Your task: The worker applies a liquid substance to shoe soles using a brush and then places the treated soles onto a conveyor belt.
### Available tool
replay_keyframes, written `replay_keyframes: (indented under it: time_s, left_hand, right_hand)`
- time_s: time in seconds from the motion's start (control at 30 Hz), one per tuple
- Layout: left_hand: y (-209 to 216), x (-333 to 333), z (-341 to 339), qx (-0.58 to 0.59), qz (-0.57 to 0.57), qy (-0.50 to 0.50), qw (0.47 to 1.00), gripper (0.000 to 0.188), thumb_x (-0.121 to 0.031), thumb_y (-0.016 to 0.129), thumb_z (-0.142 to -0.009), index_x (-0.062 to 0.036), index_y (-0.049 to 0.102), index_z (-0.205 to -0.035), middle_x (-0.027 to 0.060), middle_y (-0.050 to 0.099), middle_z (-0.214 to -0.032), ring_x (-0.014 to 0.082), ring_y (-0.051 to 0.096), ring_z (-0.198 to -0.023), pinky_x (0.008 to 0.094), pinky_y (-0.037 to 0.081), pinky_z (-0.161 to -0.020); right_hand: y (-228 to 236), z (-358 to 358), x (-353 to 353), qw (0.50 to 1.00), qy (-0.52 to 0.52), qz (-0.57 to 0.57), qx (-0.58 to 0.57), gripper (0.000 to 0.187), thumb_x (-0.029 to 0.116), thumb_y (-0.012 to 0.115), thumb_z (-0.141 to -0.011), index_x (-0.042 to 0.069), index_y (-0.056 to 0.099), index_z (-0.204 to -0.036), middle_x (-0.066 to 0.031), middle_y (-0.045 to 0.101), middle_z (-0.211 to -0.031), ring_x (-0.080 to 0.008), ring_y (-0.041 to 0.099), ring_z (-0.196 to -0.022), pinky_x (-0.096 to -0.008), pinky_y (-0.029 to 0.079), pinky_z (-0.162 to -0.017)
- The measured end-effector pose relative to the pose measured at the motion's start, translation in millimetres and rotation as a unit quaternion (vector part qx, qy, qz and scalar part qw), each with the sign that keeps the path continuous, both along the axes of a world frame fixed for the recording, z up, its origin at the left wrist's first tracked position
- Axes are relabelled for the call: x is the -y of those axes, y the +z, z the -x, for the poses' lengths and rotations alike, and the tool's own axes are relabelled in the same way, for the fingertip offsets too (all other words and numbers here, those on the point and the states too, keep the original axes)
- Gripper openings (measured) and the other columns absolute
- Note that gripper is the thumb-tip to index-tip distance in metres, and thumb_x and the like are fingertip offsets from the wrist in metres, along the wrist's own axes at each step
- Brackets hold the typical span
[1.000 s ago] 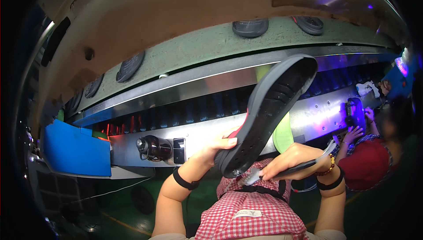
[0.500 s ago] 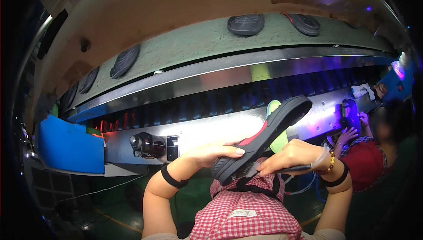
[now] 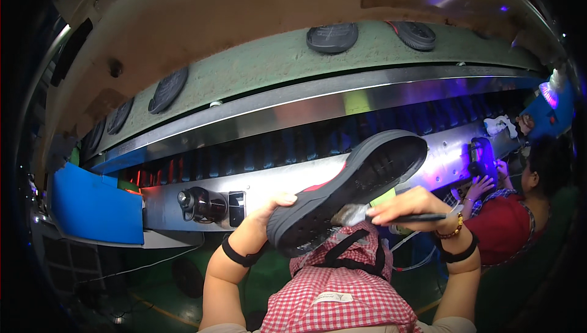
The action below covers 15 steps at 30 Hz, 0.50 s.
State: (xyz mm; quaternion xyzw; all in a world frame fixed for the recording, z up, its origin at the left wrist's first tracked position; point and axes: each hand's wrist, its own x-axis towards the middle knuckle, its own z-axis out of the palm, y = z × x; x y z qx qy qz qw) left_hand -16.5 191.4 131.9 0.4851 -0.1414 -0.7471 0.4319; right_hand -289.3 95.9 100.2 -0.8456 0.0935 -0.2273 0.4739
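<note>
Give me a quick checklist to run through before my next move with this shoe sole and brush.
1. Left hand gripping the shoe sole: ok, thumb on its edge at the near end.
2. Right hand holding the brush: ok.
3. Bristles touching the sole: cannot tell; they overlap it in this view.
4. Sole evenly covered: cannot tell; some shine shows at the near end.
5. Bottle out of the way: ok, apart on the left.
6. Co-worker's hands clear: ok, off to the right.
</note>
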Motion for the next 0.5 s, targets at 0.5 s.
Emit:
replay_keyframes:
  time_s: [0.5]
  left_hand:
    - [-56,-20,-34,-0.105,-0.009,0.166,0.980,0.046,-0.021,0.051,-0.075,0.0051,0.050,-0.113,0.0153,0.058,-0.107,0.0235,0.058,-0.093,0.0301,0.044,-0.085]
  right_hand:
    - [-2,11,-4,0.990,-0.083,-0.111,0.009,0.024,-0.002,0.065,-0.073,0.004,0.065,-0.096,-0.0137,0.064,-0.100,-0.0236,0.063,-0.092,-0.0298,0.050,-0.078]
